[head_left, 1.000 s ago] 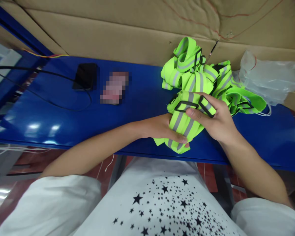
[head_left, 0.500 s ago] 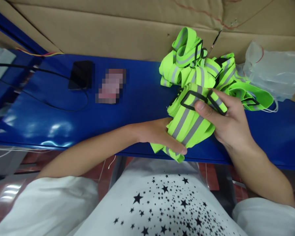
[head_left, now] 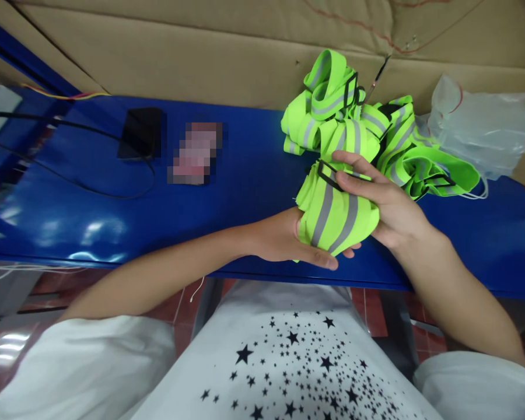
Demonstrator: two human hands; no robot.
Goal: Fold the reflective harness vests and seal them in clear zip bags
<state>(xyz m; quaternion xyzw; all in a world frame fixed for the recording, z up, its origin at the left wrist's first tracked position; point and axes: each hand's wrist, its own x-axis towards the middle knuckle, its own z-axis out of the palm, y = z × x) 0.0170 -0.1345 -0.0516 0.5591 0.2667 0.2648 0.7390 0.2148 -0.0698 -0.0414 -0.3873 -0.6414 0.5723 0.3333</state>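
Note:
A folded neon-green strap bundle (head_left: 336, 216) with grey stripes and a black buckle (head_left: 327, 175) is held between both hands over the blue table's front part. My left hand (head_left: 289, 236) supports it from the left and below, thumb along its lower edge. My right hand (head_left: 380, 198) grips its upper right side, thumb near the buckle; some fingertips show beneath the bundle. Right behind it lies a pile of similar green straps (head_left: 332, 116) with black buckles, and more looped straps (head_left: 437, 169) lie to the right.
On the blue table (head_left: 245, 175), a black box-like object (head_left: 140, 133) and a blurred pinkish item (head_left: 196, 153) lie left. Black cables cross the left side. A clear plastic bag (head_left: 476, 128) sits at the back right, against brown cardboard (head_left: 201, 52).
The strap end and loop that hung loose are now gathered into the bundle. My right hand has shifted slightly left and up, its fingers now over the bundle's top.

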